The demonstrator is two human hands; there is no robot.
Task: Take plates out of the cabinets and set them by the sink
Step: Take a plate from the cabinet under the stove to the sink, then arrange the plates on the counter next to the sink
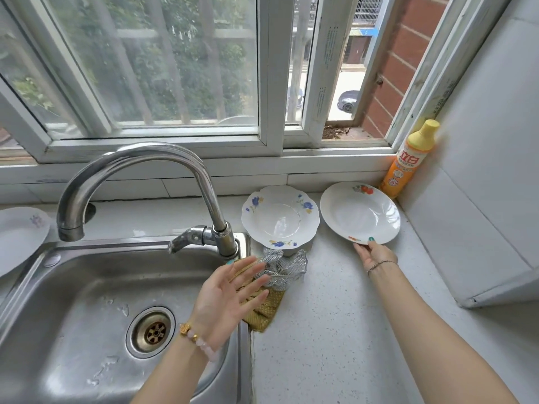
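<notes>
Our right hand (372,253) reaches forward, fingers pinching the near rim of a glossy round white plate (360,212) lying on the speckled counter (335,330). Just left of that grip sits a scalloped blue-flowered plate (280,218). Our left hand (230,295) hovers flat, fingers spread and empty, over the steel sink (87,301) rim.

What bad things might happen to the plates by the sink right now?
1. The right hand pinches only the near rim of the red-flowered plate; it might tip or slip from such a small grip.
2. That plate sits close to the blue-flowered plate, so a nudge may knock them together and chip them.
3. The plate at the left edge seems to overlap the sink rim and might slide in.
</notes>
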